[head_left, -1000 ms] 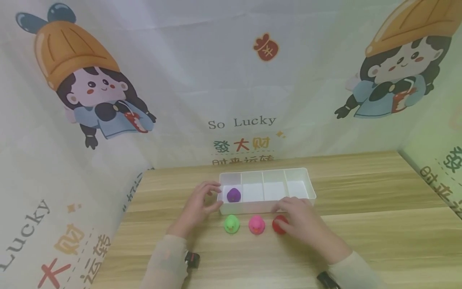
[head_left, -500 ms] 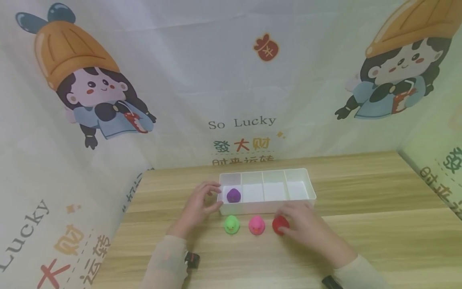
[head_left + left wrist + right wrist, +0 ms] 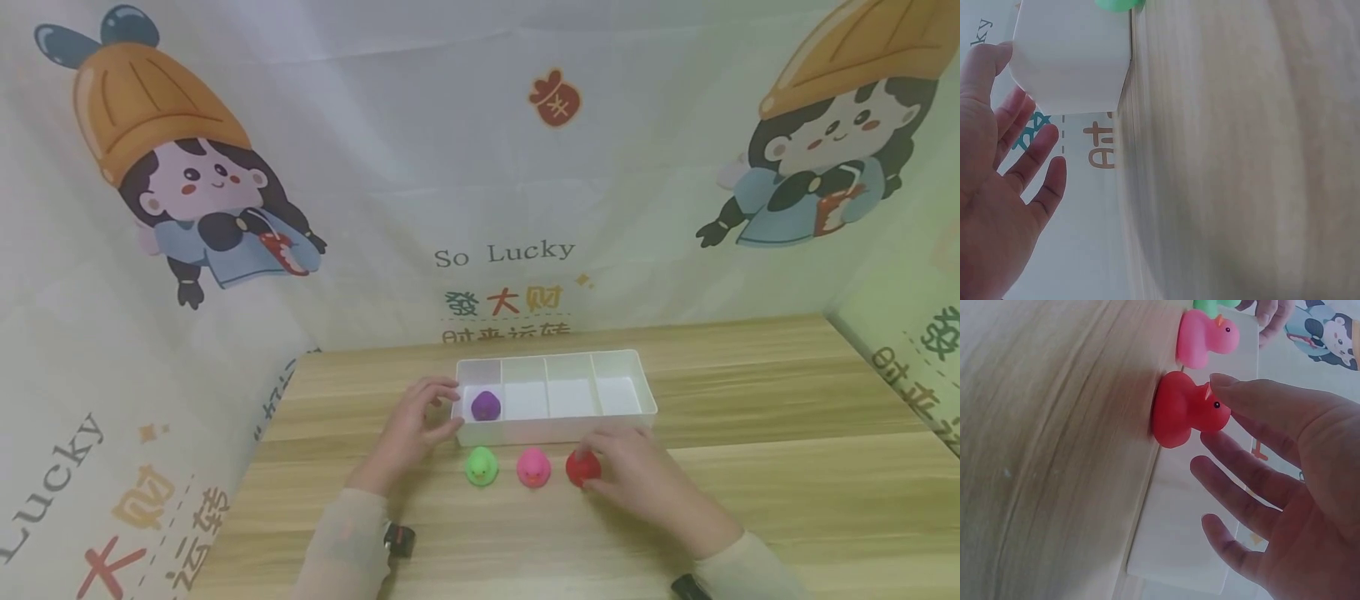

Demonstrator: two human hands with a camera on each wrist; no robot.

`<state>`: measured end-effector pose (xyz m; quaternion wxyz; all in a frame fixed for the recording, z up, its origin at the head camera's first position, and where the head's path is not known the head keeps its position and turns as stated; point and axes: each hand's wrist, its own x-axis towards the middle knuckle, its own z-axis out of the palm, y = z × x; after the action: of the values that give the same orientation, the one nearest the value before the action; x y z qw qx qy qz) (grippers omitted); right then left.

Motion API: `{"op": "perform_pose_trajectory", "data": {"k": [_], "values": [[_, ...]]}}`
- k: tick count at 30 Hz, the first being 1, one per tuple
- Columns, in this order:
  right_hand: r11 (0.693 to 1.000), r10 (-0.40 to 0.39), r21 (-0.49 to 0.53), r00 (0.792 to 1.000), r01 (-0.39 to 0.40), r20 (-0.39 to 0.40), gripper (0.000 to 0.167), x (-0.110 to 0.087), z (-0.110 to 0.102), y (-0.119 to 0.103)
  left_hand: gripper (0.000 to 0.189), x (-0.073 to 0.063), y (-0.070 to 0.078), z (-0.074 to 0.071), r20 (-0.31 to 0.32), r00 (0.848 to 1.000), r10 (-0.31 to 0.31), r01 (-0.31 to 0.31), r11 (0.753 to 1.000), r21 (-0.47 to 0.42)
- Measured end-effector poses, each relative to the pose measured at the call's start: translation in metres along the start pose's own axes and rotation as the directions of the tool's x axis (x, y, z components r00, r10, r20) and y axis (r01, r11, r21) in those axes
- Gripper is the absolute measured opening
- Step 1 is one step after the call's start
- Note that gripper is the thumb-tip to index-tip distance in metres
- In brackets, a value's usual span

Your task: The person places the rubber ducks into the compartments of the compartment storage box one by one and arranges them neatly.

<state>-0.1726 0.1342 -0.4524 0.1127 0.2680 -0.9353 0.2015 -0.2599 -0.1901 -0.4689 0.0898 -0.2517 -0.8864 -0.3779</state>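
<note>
A white box with a row of compartments (image 3: 517,431) lies across the table, a purple rubber duck (image 3: 486,406) in its leftmost compartment. In front of it stand a green duck (image 3: 482,466), a pink duck (image 3: 533,467) and a red rubber duck (image 3: 582,469). My left hand (image 3: 408,433) touches the box's left end, with thumb and loosely bent fingers spread. At the red duck, my right hand (image 3: 637,471) pinches the head between thumb and index finger; its other fingers are spread apart in the right wrist view. The red duck's base appears to rest on the table.
Light wood-grain tabletop (image 3: 787,483) surrounds the box. A printed cloth (image 3: 390,167) with cartoon figures hangs behind and at both sides. Thin dividers (image 3: 547,386) separate the box's compartments.
My right hand has shifted slightly toward me and right, its fingers drawing back from the box's front rim to the red duck. The left hand and all the ducks stay put.
</note>
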Motion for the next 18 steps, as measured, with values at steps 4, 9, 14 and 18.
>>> {"op": "perform_pose_trajectory", "data": {"k": [4,9,14,18], "values": [[1.000,0.022,-0.002,1.000,-0.022,0.007,0.029,0.0004,0.0008,0.0007,0.033,0.0001,0.0001,-0.0001,0.010,1.000,-0.005,0.005,1.000,-0.008],[0.999,0.030,0.017,0.999,-0.030,-0.013,0.030,0.0004,0.0010,0.0019,0.035,0.0003,0.0014,-0.0007,0.024,1.000,-0.009,0.009,1.000,-0.016],[0.998,0.043,0.039,0.999,-0.043,-0.003,0.031,0.0006,0.0006,0.0012,0.034,0.0004,0.0027,-0.0006,0.010,1.000,-0.013,0.013,1.000,-0.011],[0.995,0.061,0.076,0.997,-0.064,0.037,0.029,0.0009,0.0009,-0.0010,0.034,0.0001,0.0027,-0.0003,0.002,1.000,-0.017,0.017,1.000,-0.008]]}}
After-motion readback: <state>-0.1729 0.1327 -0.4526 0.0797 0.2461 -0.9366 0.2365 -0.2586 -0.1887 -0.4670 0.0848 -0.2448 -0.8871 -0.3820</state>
